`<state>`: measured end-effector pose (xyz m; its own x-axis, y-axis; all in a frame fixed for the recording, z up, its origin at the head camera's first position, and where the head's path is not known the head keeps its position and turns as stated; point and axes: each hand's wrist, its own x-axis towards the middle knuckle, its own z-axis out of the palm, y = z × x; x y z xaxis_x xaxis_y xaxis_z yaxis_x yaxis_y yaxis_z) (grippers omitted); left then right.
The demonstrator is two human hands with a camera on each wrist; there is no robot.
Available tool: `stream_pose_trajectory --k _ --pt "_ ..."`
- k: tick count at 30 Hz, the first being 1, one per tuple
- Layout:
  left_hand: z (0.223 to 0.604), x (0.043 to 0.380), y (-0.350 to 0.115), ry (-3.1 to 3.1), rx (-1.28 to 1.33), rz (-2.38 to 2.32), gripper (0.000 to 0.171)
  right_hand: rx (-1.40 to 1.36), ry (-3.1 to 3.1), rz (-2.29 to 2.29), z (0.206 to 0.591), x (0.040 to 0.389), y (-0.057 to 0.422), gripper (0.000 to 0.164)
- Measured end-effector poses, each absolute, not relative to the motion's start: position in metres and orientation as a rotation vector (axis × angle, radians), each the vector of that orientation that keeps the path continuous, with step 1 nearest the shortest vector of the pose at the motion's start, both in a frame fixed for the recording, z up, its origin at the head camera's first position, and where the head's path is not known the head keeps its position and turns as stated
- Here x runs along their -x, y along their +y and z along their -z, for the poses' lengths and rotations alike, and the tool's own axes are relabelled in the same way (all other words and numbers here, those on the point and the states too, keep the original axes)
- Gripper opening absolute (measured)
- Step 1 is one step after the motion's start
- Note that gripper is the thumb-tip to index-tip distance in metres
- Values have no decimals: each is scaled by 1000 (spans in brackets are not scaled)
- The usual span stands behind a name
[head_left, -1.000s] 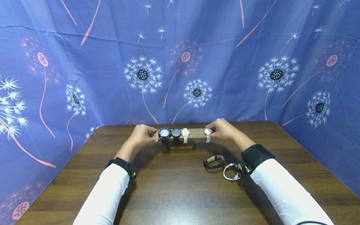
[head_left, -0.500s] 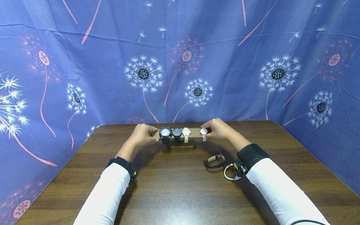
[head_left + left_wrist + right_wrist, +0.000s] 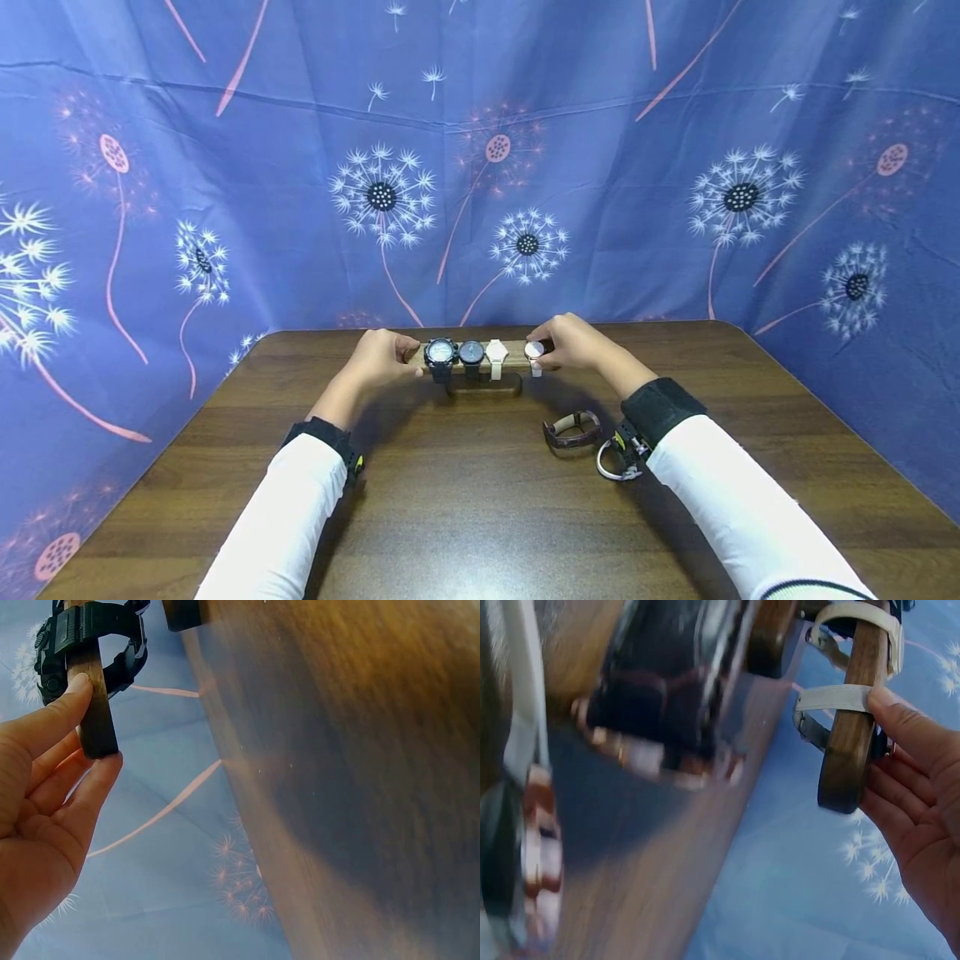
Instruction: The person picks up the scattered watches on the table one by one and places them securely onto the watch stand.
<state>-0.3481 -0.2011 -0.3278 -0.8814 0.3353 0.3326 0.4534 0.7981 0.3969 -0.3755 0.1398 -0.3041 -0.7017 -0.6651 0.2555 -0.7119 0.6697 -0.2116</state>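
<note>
A wooden watch stand with a horizontal bar stands near the table's far edge. My left hand grips the bar's left end, thumb on one side and fingers on the other. Beside that hand sit a chunky black watch, a smaller dark watch and a white watch, all looped round the bar. Toward the right end, my right hand pinches a white-strapped watch on the bar. In the right wrist view, the thumb presses its pale strap, and the bar's end protrudes past it.
On the table, a brown-strapped watch lies in front of the stand, right of centre. A white bracelet-like watch lies near the right wrist, partly covered by the wrist gear. A blue dandelion-print cloth hangs behind the table.
My right hand has moved left along the bar, bringing the white-strapped watch closer to the other watches. The left hand has kept its hold on the bar's end.
</note>
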Motion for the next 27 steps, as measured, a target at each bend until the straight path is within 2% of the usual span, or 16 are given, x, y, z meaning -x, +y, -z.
stream_pose_trajectory --k 4,11,18,25,27 --pt "329 347 -201 -2731 630 700 25 -1142 -2731 -436 304 373 133 36" --pt "328 345 -201 -2730 612 706 28 -1148 -2739 -383 303 369 124 12" --pt "329 345 -201 -2731 618 716 32 -1082 -2733 -260 303 366 118 30" --pt "328 346 -201 -2718 626 689 34 -1080 -2703 -226 300 361 113 27" --pt "328 346 -200 -2718 635 667 29 -1086 -2731 -232 300 361 112 28"
